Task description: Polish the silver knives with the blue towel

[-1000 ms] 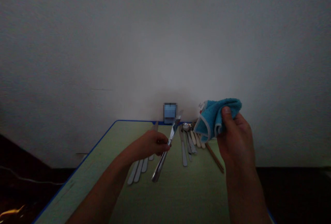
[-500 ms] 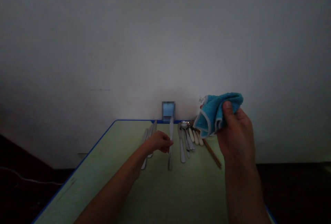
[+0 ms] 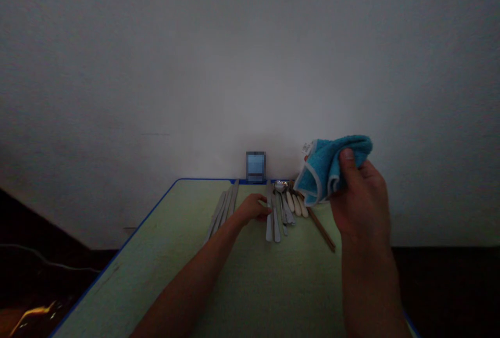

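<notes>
As fingers (image 3: 262, 211) touch knife (image 3: 269, 231), towel (image 3: 326, 169) in right hand (image 3: 361, 205)

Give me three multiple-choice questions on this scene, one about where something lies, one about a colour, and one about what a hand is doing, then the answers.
1. Where do the wooden chopsticks lie on the green table?
A. Left of the grey knives
B. Right of the metal cutlery
C. Under the left hand

2. What colour is the towel in the right hand?
A. Turquoise blue
B. Orange
C. Black

3. Where is the left hand?
A. Up in the air beside the towel
B. Out of view
C. Down at the cutlery, low over the table

Answers:
1. B, the chopsticks slant away on the right side of the cutlery.
2. A, the terry cloth shows turquoise with a pale trim.
3. C, its fingers reach the cutlery handles.
</notes>
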